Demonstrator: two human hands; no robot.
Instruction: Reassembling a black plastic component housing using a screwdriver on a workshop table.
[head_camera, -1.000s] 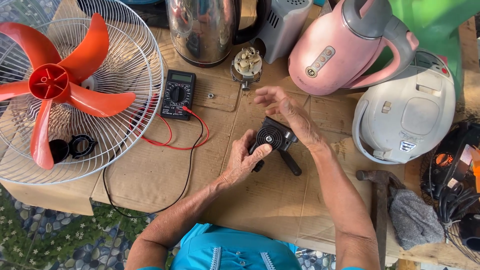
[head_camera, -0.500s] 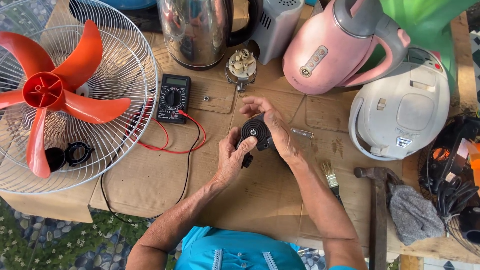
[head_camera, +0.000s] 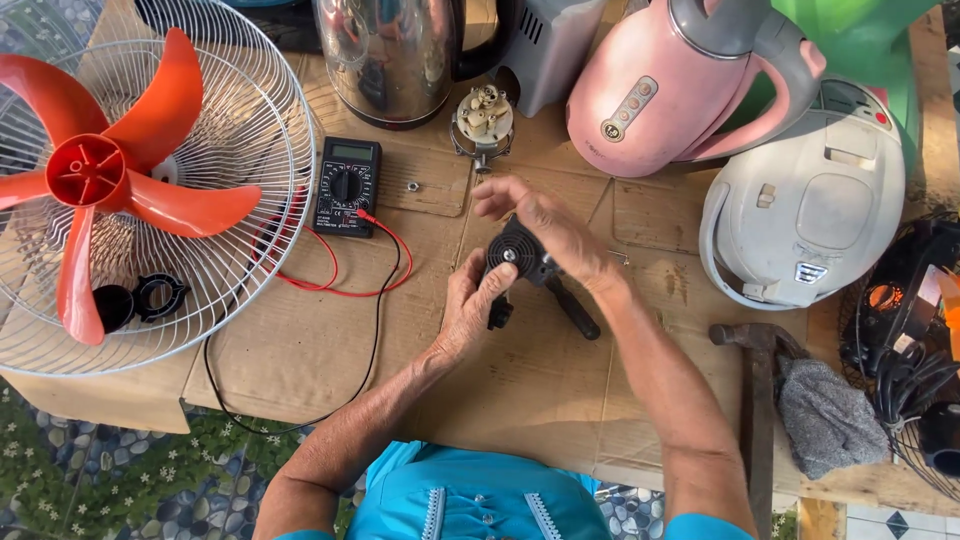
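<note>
Black fan motor (head_camera: 517, 255) gripped between left hand (head_camera: 474, 305) fingers and right hand (head_camera: 545, 225) fingers

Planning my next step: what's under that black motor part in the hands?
Beneath the black motor part lie a dark rod-shaped handle and cardboard. The left hand and right hand cover the rest.

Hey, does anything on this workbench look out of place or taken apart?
Yes. The fan lies flat with its red blades bare, no front guard. Its black ring nut sits loose on the grille. Both hands, left and right, hold a small black motor.
</note>
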